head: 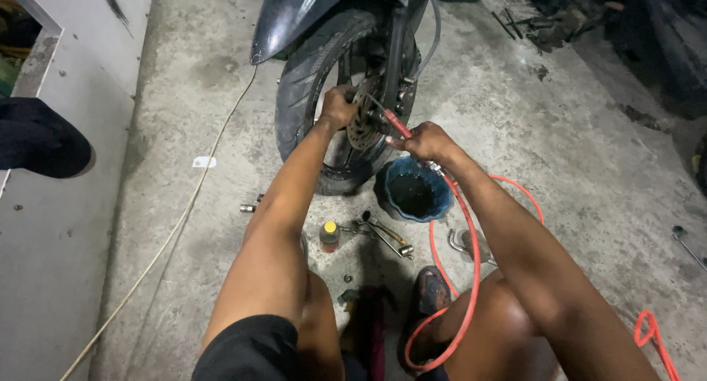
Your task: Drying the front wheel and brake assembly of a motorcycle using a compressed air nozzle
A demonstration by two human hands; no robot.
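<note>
A motorcycle's front wheel (305, 86) stands on the concrete floor with a dark fender above it and a metal brake disc (362, 123) at its hub. My left hand (337, 106) grips the wheel at the disc's left edge. My right hand (423, 141) holds a red-tipped air blow gun (395, 123) on an orange hose (471, 256), its nozzle pointed at the disc. Just below the hand sits a blue bowl (392, 176) of dark liquid.
On the floor between my knees lie several wrenches (387, 237), a small yellow-capped bottle (330, 235) and a socket (249, 205). A pale cord (177, 226) runs along the left. A grey panel (66, 226) lies at far left. Another tool (685, 241) rests at right.
</note>
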